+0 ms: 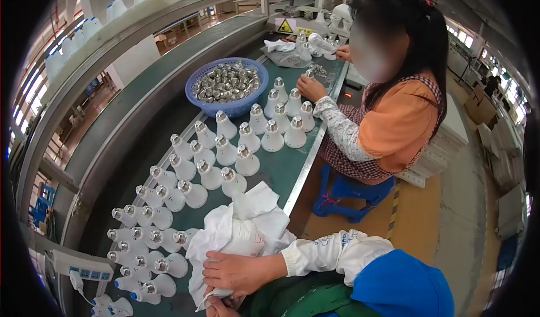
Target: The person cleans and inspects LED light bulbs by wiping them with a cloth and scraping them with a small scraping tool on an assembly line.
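My right hand [242, 273] lies closed over a crumpled white cloth [256, 201] near the bottom of the view. A smooth, rounded white form shows among the folds; it may be a bulb, but the cloth hides most of it. Below, my left hand [222, 307] is partly cut off by the frame edge, its fingers closed at the cloth's lower end. Close to the left of both hands, white light bulbs [194, 194] with silver metal caps stand in rows on the green belt [275, 173]. Several bulbs nearest me carry blue tips.
A blue-purple basket [194, 95] full of metal caps sits on the belt. Across from it, a co-worker [399, 114] sits on a blue stool [360, 192], one hand at a bulb. A metal rail [163, 21] arches along the far side; a power strip [90, 269] is at lower left.
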A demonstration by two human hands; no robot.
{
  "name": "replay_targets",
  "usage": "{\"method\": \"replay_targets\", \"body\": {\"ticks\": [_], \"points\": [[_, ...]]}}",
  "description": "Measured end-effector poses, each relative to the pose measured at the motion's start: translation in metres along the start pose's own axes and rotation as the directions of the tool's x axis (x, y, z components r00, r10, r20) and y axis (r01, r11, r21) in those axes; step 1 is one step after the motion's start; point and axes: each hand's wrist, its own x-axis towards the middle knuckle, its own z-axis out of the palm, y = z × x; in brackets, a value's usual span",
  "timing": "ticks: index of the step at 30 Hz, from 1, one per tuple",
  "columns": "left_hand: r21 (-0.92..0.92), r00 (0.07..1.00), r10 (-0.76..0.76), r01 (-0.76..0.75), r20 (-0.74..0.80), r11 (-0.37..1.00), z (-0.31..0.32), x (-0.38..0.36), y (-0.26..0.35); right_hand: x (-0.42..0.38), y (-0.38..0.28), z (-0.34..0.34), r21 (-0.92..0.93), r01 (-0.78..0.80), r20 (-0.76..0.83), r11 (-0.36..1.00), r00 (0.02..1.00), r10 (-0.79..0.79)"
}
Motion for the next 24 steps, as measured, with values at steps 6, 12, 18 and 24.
{"method": "replay_targets", "body": {"ticks": [6,12,18,24], "points": [[0.166,0.955,0.292,-0.282,-0.043,0.945,0.012,-0.001,0.019,0.002,-0.001,-0.014,-0.075,0.045,0.000,0.996,0.999,-0.045],[0.171,0.942,0.268,-0.235,-0.203,0.957,0.011,0.005,0.005,0.002,0.008,0.006,-0.231,0.162,-0.184,0.959,0.961,-0.207],[0.751,0.823,0.561,-0.314,-0.090,0.581,-0.016,0.019,-0.013,0.009,0.004,0.005,-0.223,0.027,-0.261,0.974,0.961,-0.086],[0.770,0.777,0.624,-0.448,0.083,0.454,-0.009,0.013,-0.015,0.012,0.007,0.001,-0.220,0.041,-0.189,0.975,0.978,-0.084]]}}
